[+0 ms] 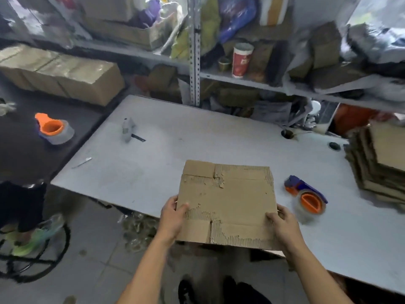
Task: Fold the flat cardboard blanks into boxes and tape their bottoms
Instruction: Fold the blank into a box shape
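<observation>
A flat cardboard blank [226, 202] sat in the lower middle of the frame, held by both hands at the near edge of the grey surface [175, 145]. Its face was scuffed, with the top paper layer torn away in patches so the corrugation showed. The left hand [172, 218] gripped the blank's left edge, thumb curled over the top face and fingers tucked beneath. The right hand [282, 224] gripped the right edge the same way, thumb on top and fingers under. The blank's near edge overhung the surface toward the person.

Just right of the blank, on the surface, lay a blue and orange tape dispenser [306, 195] with a clear tape roll. At the right edge of the frame stood a stack of cardboard blanks [379, 163], piled unevenly. Toward the upper left of the surface stood a small grey bottle-like item [128, 129], too blurred to identify, and nearer the left edge lay a thin blade-like piece [82, 162].

On a dark surface [19, 150] at the left sat a second tape roll with an orange core [54, 131], and behind it a row of cardboard boxes [61, 71]. Metal shelves [195, 51] crowded with bags, boxes and a red cup [241, 60] filled the top of the frame.
</observation>
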